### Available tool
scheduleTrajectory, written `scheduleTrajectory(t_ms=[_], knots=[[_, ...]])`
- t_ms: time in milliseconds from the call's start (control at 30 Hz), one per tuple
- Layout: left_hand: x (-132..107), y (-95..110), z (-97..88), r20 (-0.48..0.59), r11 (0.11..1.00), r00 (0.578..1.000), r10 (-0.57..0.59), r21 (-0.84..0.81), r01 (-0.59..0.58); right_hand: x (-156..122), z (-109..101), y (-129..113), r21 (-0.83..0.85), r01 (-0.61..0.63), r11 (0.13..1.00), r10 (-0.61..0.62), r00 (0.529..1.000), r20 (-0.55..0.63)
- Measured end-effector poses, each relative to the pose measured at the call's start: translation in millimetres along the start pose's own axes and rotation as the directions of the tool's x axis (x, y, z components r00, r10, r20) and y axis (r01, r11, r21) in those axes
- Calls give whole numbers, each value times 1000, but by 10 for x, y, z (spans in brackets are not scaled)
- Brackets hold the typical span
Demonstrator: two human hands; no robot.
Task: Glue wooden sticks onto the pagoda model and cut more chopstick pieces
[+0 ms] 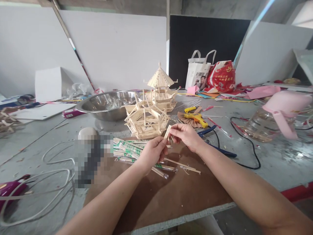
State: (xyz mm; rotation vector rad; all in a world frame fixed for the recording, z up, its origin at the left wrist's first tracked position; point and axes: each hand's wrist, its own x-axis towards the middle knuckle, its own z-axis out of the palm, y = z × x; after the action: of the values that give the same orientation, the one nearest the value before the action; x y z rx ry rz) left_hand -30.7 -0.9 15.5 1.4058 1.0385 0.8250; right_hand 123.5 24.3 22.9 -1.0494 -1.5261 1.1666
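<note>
My left hand (154, 150) and my right hand (183, 134) meet over the brown board. Between their closed fingertips are short wooden sticks (167, 132), held tilted side by side; how many is hard to make out. Just behind stands a stick-built model (146, 122) with an open top, and behind that a pagoda model (160, 80) with a pointed roof. Wrapped chopsticks (127, 148) with green print lie in a pile under and left of my left hand. Loose chopsticks (188, 167) rest on the board below my right hand.
A steel basin (105, 112) with clear plastic sits back left. Right of the models lie a yellow glue gun (195, 118) and blue-handled pliers (220, 149). A pink-lidded jug (271, 122) stands far right. White cable (57, 171) loops at left. Bags (221, 76) stand at the back.
</note>
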Motion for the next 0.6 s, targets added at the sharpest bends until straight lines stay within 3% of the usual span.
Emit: scheduleTrajectory(t_ms=[67,100,167,233,300,400,600], knots=[[14,20,-27,-71,1000,997,21,-5,-22,16,-37,15,-318,49,947,-81,993,-89],[24,27,-44,-101,1000,994,29,-7,-30,28,-51,33,-511,56,858,-136,983,-121],[45,35,-79,-146,999,989,36,-12,-38,55,-57,85,-815,45,578,-216,971,-99],[61,35,-101,-172,999,985,27,-14,-30,83,-25,145,-947,50,318,-207,978,-18],[66,31,-106,-177,1000,984,19,-10,-21,109,36,192,-983,76,167,-138,989,53],[62,24,-91,-159,1000,987,15,3,-15,133,124,222,-989,111,102,-52,993,106],[55,-15,-47,-107,1000,994,-11,-26,8,123,109,210,-984,81,158,-23,997,78]])
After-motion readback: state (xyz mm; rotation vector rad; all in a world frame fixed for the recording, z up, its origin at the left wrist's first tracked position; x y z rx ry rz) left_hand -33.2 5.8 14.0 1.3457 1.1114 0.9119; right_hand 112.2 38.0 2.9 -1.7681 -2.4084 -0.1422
